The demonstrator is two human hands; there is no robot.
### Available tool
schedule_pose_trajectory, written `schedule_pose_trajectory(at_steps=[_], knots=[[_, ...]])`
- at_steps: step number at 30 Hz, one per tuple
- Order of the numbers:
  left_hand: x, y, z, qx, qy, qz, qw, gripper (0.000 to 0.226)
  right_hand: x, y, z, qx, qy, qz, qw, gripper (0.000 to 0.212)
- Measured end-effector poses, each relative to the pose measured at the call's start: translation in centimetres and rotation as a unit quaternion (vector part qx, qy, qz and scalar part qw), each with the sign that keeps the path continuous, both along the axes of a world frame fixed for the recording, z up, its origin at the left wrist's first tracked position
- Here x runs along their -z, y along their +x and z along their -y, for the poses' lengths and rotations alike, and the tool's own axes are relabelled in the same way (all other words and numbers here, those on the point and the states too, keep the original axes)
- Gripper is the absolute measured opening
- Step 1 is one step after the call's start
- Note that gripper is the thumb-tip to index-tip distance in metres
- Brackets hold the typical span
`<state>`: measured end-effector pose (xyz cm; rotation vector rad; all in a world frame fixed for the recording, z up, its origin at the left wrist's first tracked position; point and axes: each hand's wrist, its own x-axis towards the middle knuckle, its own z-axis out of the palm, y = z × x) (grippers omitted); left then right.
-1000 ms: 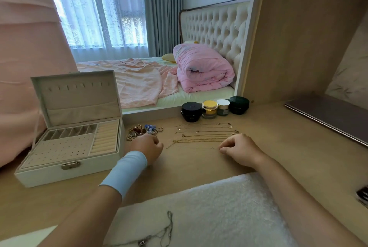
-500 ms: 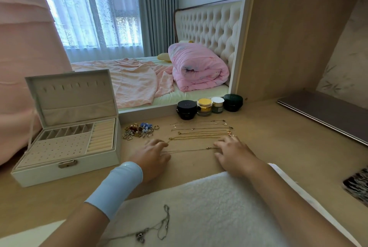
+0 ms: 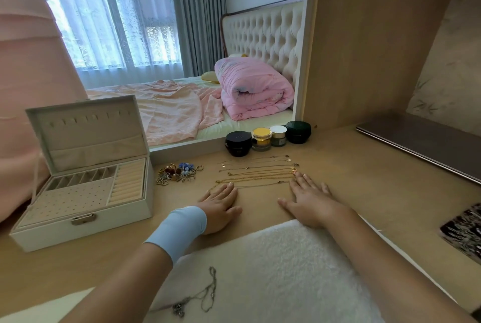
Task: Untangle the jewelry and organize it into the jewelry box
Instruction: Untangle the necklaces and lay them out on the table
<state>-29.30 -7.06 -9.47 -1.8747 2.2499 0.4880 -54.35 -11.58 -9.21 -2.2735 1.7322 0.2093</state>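
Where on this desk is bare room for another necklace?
Bare wood lies right of the right hand, up to the grey slab, and between the jewelry box and the white mat. Crowded: ring pile and gold chains.

I am in a bedroom at home, seated at a wooden dressing table (image 3: 364,187). Straight ahead of my left hand (image 3: 221,205) and right hand (image 3: 309,200) lies a bed (image 3: 247,124) with a tufted headboard (image 3: 263,33) and a rolled pink quilt (image 3: 255,88). Beyond it, a window (image 3: 104,17) and grey curtains (image 3: 197,15). Cream jars (image 3: 261,139) stand just past my fingers.
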Motion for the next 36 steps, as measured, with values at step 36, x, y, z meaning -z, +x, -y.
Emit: schedule_pose_trajectory(at_steps=[36], knots=[[-3.2,6.2,-18.8,-0.035,-0.072,-0.127,0.989,0.015,-3.0,11.9,-14.4,-0.273,0.070,0.235,0.930,0.013]])
